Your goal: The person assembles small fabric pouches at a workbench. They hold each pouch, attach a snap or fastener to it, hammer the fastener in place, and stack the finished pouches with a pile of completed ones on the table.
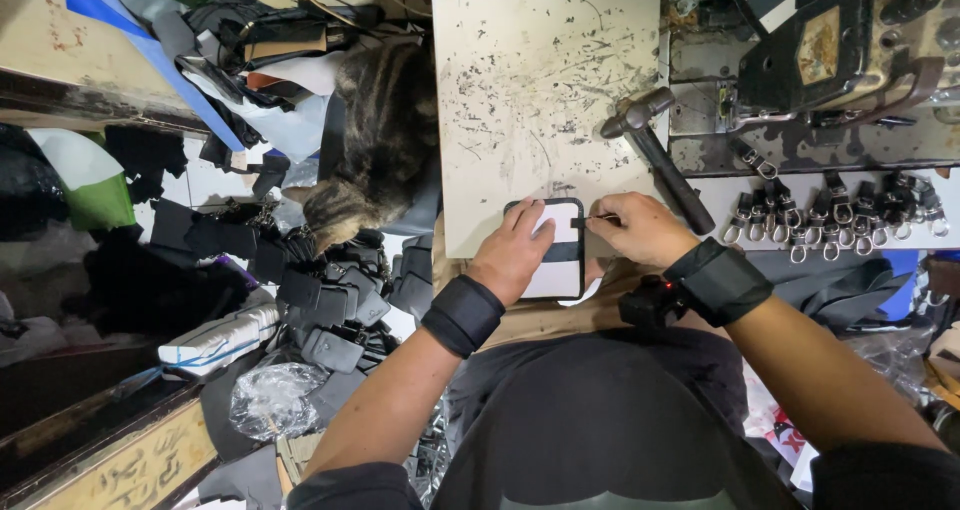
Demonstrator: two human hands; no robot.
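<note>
Head view: your left hand [513, 253] flattens the light, flexible panel [556, 260]; right hand [636, 228] pinches its black strap [590, 220] — grip edges.

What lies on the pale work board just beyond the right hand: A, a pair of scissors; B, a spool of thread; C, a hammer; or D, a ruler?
C: a hammer with a dark handle lies slanted on the scratched board, just past the right hand.

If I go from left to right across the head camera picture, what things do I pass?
Green cloth → cat → left hand → right hand → hammer → row of metal clips.
</note>
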